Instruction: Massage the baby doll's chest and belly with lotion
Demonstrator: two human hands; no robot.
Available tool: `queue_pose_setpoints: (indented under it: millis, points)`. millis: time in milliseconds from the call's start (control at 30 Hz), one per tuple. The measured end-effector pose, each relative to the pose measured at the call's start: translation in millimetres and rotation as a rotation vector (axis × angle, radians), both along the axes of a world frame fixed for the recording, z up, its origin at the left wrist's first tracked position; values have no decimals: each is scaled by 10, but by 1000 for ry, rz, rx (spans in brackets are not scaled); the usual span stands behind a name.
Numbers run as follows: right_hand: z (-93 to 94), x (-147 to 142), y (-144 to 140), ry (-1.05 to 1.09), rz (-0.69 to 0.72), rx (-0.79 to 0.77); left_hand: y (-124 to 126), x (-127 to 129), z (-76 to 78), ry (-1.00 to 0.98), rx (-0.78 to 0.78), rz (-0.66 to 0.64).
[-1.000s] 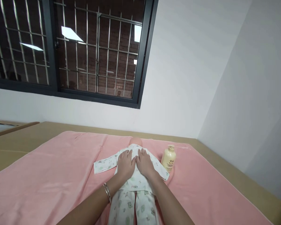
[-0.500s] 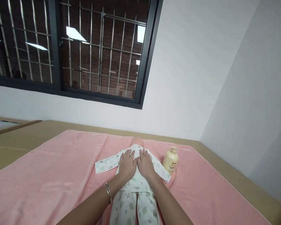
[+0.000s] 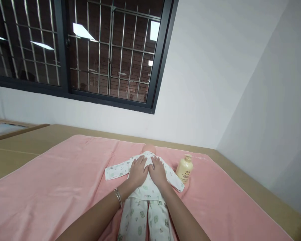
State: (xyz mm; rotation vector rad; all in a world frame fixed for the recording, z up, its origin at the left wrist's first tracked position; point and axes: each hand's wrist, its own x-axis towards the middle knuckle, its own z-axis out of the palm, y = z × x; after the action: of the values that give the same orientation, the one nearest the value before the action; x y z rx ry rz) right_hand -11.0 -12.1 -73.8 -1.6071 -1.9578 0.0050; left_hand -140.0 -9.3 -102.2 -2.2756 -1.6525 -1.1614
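Observation:
A baby doll (image 3: 147, 190) in a white printed top and trousers lies on a pink blanket (image 3: 72, 180), its head toward the wall and its sleeves spread out. My left hand (image 3: 138, 171) lies flat on the left side of the doll's upper body, fingers stretched toward its head. Beside it, thumbs close together, my right hand (image 3: 158, 172) rests flat on the right side. Both hands are open and grip nothing. A pale yellow pump bottle (image 3: 184, 169) stands on the blanket by the doll's right-hand sleeve.
The blanket covers a tan wooden surface (image 3: 240, 167) that meets a white wall (image 3: 203, 83). Above the wall's lower part is a dark-framed window (image 3: 110, 53) with metal bars behind it. At the far left a wooden-edged frame (image 3: 17, 132) holds something pale.
The view has shifted slightly, so everything sits a little higher and further right. Both hands stay on the doll's upper body; their fingers have moved only slightly.

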Motion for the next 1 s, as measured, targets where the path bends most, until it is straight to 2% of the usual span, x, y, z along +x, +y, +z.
queue_pose_setpoints:
  millis: [100, 367, 633, 800, 1000]
  points:
    - [-20, 38, 38, 18, 50, 15, 27, 3, -35, -25, -3, -15]
    - [-5, 9, -63, 41, -100, 61, -18, -23, 15, 15, 5, 40]
    - [-29, 26, 3, -66, -5, 52, 41, -11, -90, -15, -4, 42]
    - [-5, 1, -23, -73, -42, 33, 4, -35, -10, -43, -51, 15]
    - [25, -51, -114, -93, -133, -1, -70, -28, 70, 15, -48, 77]
